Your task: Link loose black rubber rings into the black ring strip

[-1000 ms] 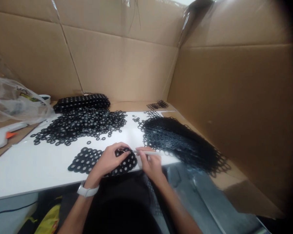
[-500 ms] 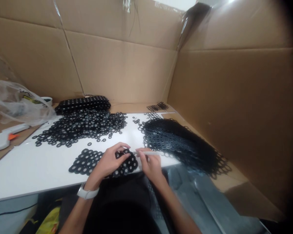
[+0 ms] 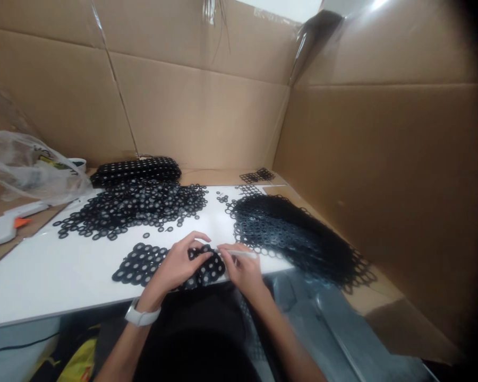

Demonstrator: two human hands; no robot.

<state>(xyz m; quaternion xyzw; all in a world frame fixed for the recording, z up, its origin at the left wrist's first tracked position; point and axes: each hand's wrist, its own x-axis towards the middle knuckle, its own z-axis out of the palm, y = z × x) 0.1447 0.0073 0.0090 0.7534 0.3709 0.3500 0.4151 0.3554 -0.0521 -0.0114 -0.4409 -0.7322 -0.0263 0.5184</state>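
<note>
A sheet of linked black rings with pale centres [image 3: 137, 265] lies along the front edge of the white board. My left hand [image 3: 183, 260], a white band on its wrist, is closed on the right part of this sheet with thumb and fingers. Close beside it, my right hand [image 3: 242, 268] pinches a thin white pen-like tool [image 3: 242, 254]. The tool's tip points left at the sheet's upper right edge, near my left thumb. Whether the tip touches a ring is too small to tell.
Loose black rings [image 3: 139, 204] form a heap at back left, before a rolled dotted bundle [image 3: 139, 168]. Black ring netting [image 3: 287, 228] is piled at right. A white glue gun [image 3: 8, 223] and a clear plastic bag [image 3: 32, 164] are far left. Cardboard walls [image 3: 207, 111] enclose the board.
The white tool has tilted, its rear end now lower and nearer my right palm. My right fingers have shifted slightly left, towards the tip. My left hand stays almost in place.
</note>
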